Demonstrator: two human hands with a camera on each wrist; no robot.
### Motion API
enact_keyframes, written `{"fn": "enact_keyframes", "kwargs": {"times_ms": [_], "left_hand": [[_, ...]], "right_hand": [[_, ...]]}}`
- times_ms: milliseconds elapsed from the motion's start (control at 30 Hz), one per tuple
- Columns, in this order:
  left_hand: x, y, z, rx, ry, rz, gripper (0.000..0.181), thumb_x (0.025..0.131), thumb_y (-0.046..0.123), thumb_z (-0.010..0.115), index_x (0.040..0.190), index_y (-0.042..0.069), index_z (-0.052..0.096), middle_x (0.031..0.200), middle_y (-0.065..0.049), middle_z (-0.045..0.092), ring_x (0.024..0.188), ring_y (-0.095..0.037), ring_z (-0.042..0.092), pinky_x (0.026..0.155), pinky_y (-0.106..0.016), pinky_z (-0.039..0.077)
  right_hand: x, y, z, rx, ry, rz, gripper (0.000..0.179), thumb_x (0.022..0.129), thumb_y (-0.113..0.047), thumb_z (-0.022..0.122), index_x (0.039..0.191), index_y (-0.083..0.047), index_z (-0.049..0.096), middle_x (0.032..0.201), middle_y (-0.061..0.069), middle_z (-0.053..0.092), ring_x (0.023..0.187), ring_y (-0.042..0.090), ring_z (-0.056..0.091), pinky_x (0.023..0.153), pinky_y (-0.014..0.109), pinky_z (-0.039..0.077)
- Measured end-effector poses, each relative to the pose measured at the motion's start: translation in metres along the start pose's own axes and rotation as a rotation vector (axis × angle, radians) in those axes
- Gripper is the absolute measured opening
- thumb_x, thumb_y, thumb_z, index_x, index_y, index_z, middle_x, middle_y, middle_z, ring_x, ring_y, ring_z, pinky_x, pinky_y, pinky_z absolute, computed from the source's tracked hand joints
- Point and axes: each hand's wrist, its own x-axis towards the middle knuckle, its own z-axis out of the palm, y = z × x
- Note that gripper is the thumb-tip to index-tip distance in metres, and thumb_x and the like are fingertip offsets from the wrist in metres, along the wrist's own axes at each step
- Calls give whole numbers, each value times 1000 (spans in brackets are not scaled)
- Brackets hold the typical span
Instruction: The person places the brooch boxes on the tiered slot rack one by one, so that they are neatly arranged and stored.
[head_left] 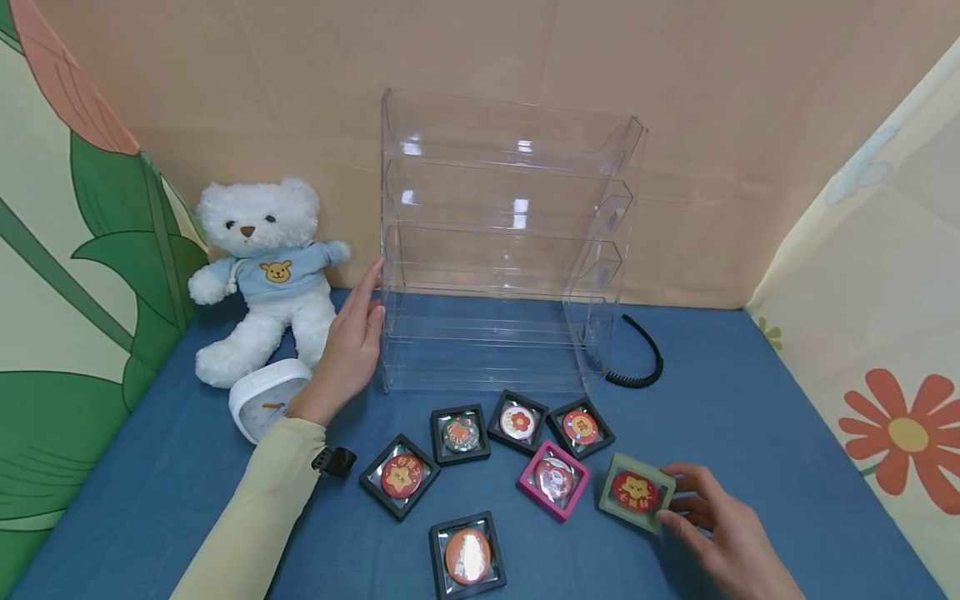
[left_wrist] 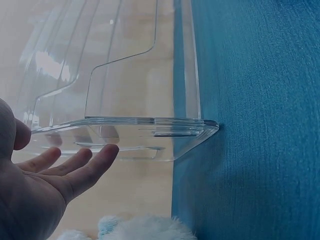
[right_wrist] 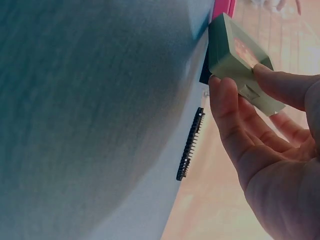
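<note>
My right hand [head_left: 723, 533] pinches a green square display case [head_left: 637, 493] with a red round badge inside, at the right of the other cases. In the right wrist view the thumb lies on the top of the green case [right_wrist: 240, 65] and fingers are beneath it. My left hand [head_left: 348, 350] has its fingers extended against the left side of a clear acrylic tiered display rack [head_left: 502, 258]. The left wrist view shows the fingertips at the rack's side panel [left_wrist: 150, 121]. Several black cases, such as one with a red badge [head_left: 400, 477], and a pink case [head_left: 553, 481] lie before the rack.
A white teddy bear [head_left: 266, 275] in a blue sweater sits left of the rack. In front of it a white clock [head_left: 262, 400] is partly hidden by my left forearm. A black coiled cord [head_left: 652, 367] lies right of the rack. Fabric walls surround the blue tabletop [head_left: 720, 383].
</note>
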Motion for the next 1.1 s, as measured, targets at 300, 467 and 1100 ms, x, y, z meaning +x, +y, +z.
{"fn": "enact_keyframes", "kwargs": {"times_ms": [300,467,1100], "left_hand": [[0,0,0,-4,4,9,64,109,3,39,164,27,17,159,-17,33,142,-34,36,110,-56,37],[0,0,0,-3,4,9,64,109,3,39,164,28,17,158,-17,33,142,-35,37,110,-57,38],[1,1,2,-3,2,3,63,109,4,37,164,28,16,162,-12,28,144,-33,34,111,-55,36]], "right_hand": [[-5,-5,-1,-40,99,-94,49,92,-4,73,133,-16,49,108,7,65,86,10,70,73,24,57],[-7,-8,-1,-74,178,-176,50,91,-3,74,133,-15,50,112,6,67,88,9,70,70,24,58],[-5,-28,1,-98,328,-292,54,88,-6,78,135,-18,54,113,6,68,89,14,71,70,27,60]]}}
